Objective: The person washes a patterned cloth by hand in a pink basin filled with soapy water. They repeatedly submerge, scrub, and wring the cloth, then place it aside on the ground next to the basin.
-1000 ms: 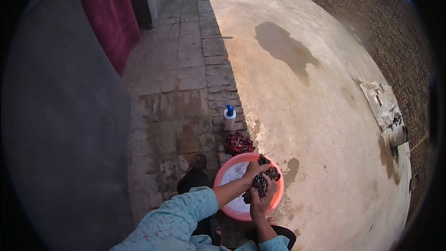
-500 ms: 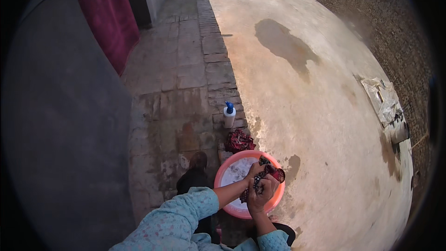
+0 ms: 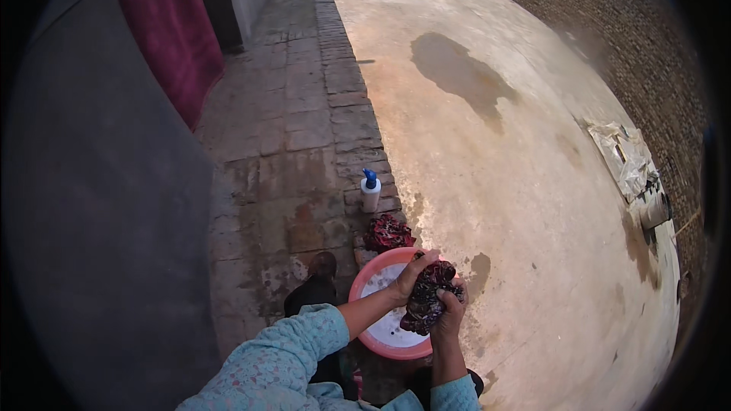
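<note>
A bunched dark cloth (image 3: 428, 298) with a red and pale pattern is gripped between my two hands, over the right side of a pink basin (image 3: 364, 278). My left hand (image 3: 411, 275) closes on its upper left part. On its right side, the fingers and thumb of my right hand (image 3: 451, 310) are wrapped round it. Whitish, sudsy water (image 3: 384, 327) fills the basin below. Just beyond the rim lies a crumpled red and black cloth (image 3: 389, 233). Past that stands a white pump bottle (image 3: 371, 193) with a blue top.
Brick paving (image 3: 304, 133) ends in a stepped edge along a pale concrete yard (image 3: 518, 205) with wet patches. A grey wall (image 3: 114, 205) and magenta curtain (image 3: 171, 46) stand on the left. A plastic sheet (image 3: 626, 160) and a bucket (image 3: 653, 211) are at the far right.
The cloth was twisted tightly between my hands; now it is looser and bunched wider. My hands have moved apart, the left one toward the far rim and the right one slightly nearer me.
</note>
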Available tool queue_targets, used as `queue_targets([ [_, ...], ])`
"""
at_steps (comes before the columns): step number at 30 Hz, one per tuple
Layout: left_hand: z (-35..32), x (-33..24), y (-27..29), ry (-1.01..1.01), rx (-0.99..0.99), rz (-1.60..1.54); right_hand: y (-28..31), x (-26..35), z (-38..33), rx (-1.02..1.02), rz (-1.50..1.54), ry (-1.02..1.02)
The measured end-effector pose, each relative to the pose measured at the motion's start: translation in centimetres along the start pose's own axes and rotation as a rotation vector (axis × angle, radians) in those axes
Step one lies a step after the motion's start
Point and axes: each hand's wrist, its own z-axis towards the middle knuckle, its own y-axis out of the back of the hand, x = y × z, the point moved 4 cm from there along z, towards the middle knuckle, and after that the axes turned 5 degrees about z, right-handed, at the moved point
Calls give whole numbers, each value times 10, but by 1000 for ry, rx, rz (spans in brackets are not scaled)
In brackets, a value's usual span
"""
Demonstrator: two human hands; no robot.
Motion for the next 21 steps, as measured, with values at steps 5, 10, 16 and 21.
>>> queue_targets([
  [5,-18,11,-28,346,178,-145,53,17,48,24,-64,78],
  [10,-7,29,-11,322,109,-181,16,44,24,198,-913,724],
  [16,-10,30,15,322,345,-476,-48,-12,-60,294,-1550,1044],
  [21,-19,34,-4,102,-144,124,15,17,19,-18,-766,547],
])
